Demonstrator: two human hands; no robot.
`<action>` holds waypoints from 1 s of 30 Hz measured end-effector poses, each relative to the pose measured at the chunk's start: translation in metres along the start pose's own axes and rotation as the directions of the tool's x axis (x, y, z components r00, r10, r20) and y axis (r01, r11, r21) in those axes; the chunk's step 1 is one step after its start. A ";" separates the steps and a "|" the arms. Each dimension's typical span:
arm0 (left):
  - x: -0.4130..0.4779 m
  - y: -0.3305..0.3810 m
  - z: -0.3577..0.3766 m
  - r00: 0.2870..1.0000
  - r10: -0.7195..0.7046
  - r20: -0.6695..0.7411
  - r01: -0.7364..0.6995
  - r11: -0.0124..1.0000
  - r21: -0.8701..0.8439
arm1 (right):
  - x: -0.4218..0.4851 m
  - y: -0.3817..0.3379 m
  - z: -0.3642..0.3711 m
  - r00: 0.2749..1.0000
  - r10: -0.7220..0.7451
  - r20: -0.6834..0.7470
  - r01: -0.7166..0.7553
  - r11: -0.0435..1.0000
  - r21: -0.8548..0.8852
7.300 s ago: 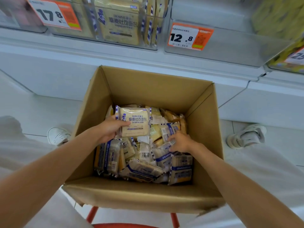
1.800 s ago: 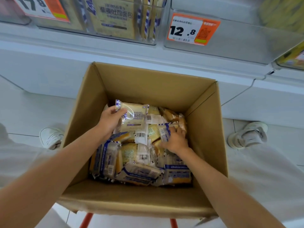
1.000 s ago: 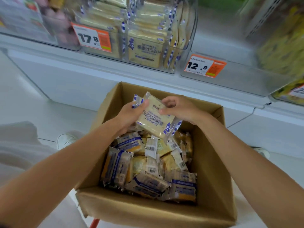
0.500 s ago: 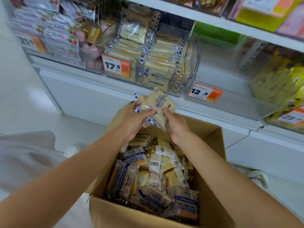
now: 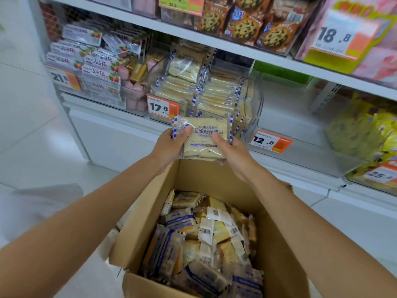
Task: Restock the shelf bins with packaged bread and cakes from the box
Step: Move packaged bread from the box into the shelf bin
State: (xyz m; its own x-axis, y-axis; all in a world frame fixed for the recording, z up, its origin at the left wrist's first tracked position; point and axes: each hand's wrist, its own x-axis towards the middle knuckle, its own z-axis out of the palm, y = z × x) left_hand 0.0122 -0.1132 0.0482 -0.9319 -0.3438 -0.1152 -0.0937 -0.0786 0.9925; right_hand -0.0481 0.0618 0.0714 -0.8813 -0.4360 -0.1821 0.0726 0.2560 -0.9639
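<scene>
A pale toast bread packet [image 5: 204, 138] with blue-checked edges is held upright above the far edge of the cardboard box [image 5: 150, 222]. My left hand [image 5: 169, 147] grips its left side, thumb on the front. My right hand [image 5: 232, 153] grips its right lower side. The packet hangs just in front of the clear shelf bin [image 5: 255, 104] priced 17.8, which holds stacks of the same bread packets [image 5: 217, 97]. The box holds several more wrapped bread and cake packets [image 5: 204, 244].
To the right is a clear bin [image 5: 300, 147] tagged 12.8, then yellow packets [image 5: 369, 134]. Strawberry snack boxes [image 5: 86, 61] fill the left bin. Cookie packs [image 5: 247, 24] sit on the shelf above. White floor lies left.
Both hands have lifted the bread packet out of the box and turned it upright, face towards me, closer to the 17.8 bin. The view has tilted up towards the shelves.
</scene>
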 end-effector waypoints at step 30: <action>0.274 0.121 -0.096 0.969 0.209 0.133 -0.238 0.632 0.738 | 0.262 -0.100 0.060 0.921 -0.246 -0.303 0.251 0.968 -0.022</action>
State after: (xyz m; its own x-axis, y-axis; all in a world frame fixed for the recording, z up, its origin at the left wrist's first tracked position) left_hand -0.2209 -0.3065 0.1325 -0.9691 -0.2250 0.1013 -0.0961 0.7224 0.6848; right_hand -0.2582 -0.1293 0.1082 -0.9708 -0.2026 0.1282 -0.1614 0.1568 -0.9744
